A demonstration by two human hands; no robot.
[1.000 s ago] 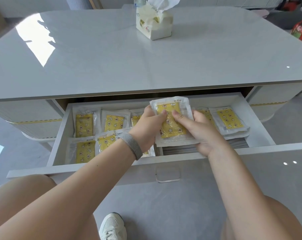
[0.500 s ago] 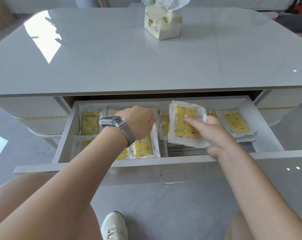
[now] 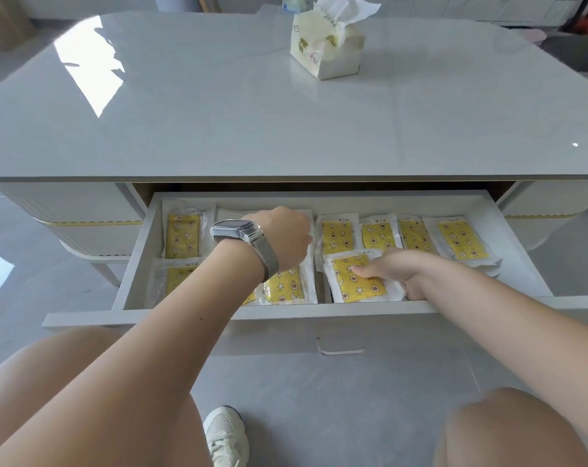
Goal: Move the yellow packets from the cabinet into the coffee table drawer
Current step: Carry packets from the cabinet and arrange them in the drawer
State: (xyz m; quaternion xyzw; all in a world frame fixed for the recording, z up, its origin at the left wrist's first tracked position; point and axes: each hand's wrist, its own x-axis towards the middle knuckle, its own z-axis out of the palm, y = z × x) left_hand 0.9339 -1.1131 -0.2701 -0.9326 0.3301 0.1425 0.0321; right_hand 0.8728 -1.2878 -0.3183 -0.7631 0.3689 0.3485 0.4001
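The white coffee table drawer [image 3: 136,264] stands pulled out and holds several yellow star-print packets in clear wrappers, such as one at the back left [image 3: 182,235] and one at the far right [image 3: 461,239]. My right hand [image 3: 395,271] holds a yellow packet [image 3: 355,286] low in the drawer's front middle, thumb on top and fingers under its right edge. My left hand [image 3: 282,237], with a watch on its wrist, is over the packets left of centre, back of the hand up. Its fingers are hidden, above another packet [image 3: 284,289].
The grey coffee table top [image 3: 218,129] overhangs the back of the drawer. A tissue pack [image 3: 326,48] stands on it at the far side. My knees and a white shoe [image 3: 225,436] are on the grey floor in front of the drawer.
My right hand has lowered its packet from above the drawer down into the front middle. My left hand has left that packet and moved left over the packets.
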